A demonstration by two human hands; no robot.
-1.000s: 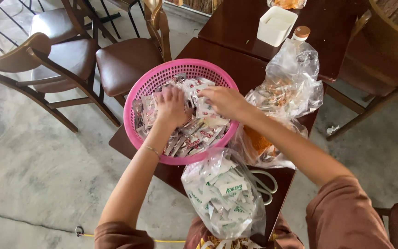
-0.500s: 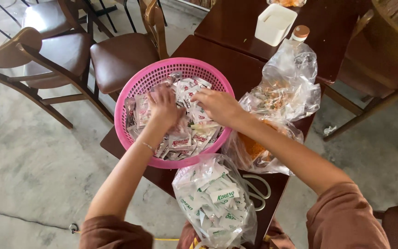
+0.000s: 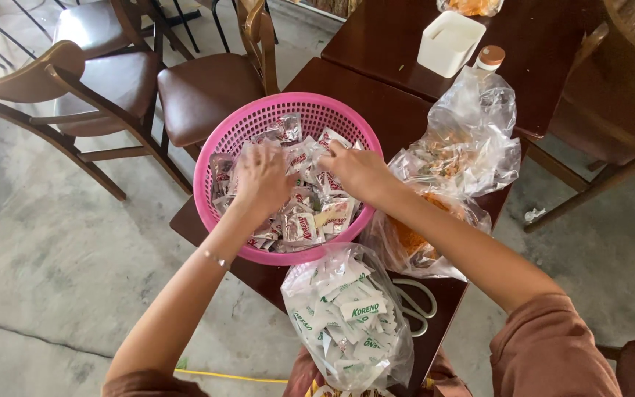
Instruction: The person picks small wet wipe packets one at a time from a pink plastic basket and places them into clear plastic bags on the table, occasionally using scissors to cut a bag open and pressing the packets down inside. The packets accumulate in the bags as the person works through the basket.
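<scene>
Both hands are in the pink basket [image 3: 218, 158] — a round perforated plastic one, sitting on the near corner of the dark wood counter [image 3: 376, 103].

Progress, judging from how things lie: the basket holds a loose heap of small sachets [image 3: 310, 217], silver and clear with red print, unsorted. Next to it, at the counter edge closest to the person, a clear bag of white-and-green sachets [image 3: 347, 320] is nearly full. To the right, two more clear bags [image 3: 472, 140] hold orange-brown contents. My guess is the work is somewhere mid-way — plenty of sachets left in the basket.

Hand pose:
- left hand [image 3: 259, 176] — palm down over the left-centre of the heap, fingers curled into the sachets. Whether it pinches one I cannot tell; the fingertips are hidden under the hand.
- right hand [image 3: 358, 169] — comes in from the right, palm down, fingers bent and pressed into the pile near the basket's far-centre. Looks like it is closing on sachets, but the grip itself is not visible.

Both forearms angle in from below, meeting over the basket. A white box [image 3: 450, 40] and a brown-capped bottle [image 3: 488, 59] stand further back; wooden chairs [image 3: 207, 88] sit left.
</scene>
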